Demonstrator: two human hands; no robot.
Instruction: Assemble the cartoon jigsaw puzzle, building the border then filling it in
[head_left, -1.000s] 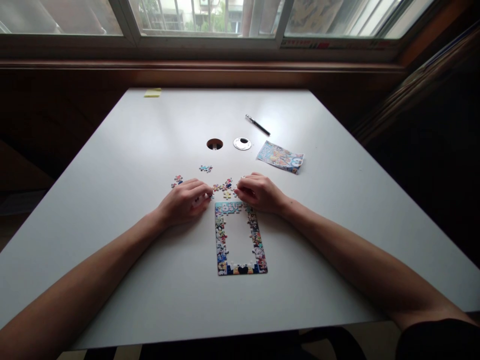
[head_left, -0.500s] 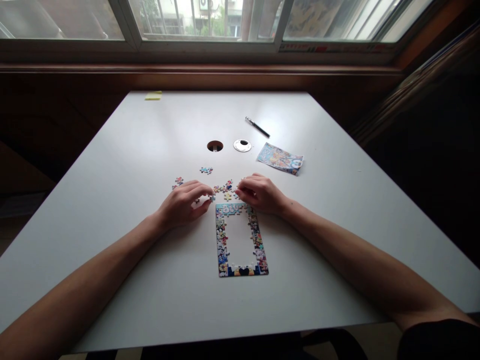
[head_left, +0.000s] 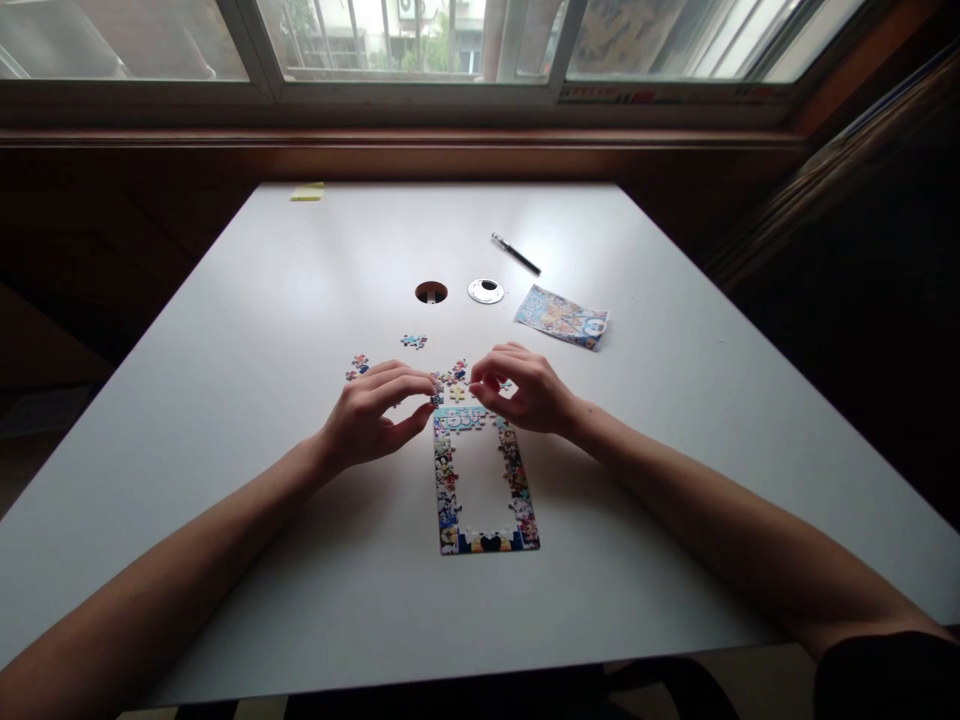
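My left hand (head_left: 380, 412) pinches a small jigsaw puzzle piece (head_left: 436, 394) between thumb and fingertips, just above the top left corner of a puzzle frame. That puzzle frame (head_left: 444, 490) is a joined rectangular border of colourful pieces, with bare white table inside it. My right hand (head_left: 525, 385) hovers over the frame's top right, its thumb and fingers curled together. Whatever those fingertips may hold is too small to make out. Between the hands lie several loose puzzle pieces (head_left: 457, 394), partly hidden by the fingers.
More loose pieces (head_left: 413, 341) lie beyond the hands, and others (head_left: 360, 362) to the left. A printed picture sheet (head_left: 562, 318) rests at the right, near a pen (head_left: 516, 254). A round hole (head_left: 431, 292) and a metallic disc (head_left: 486, 291) are farther back. A yellow note (head_left: 307, 191) marks the far edge.
My left hand has moved slightly right, bringing the piece in its fingertips into clearer view. My right hand has shifted a little, its thumb and index finger now forming a rounder loop.
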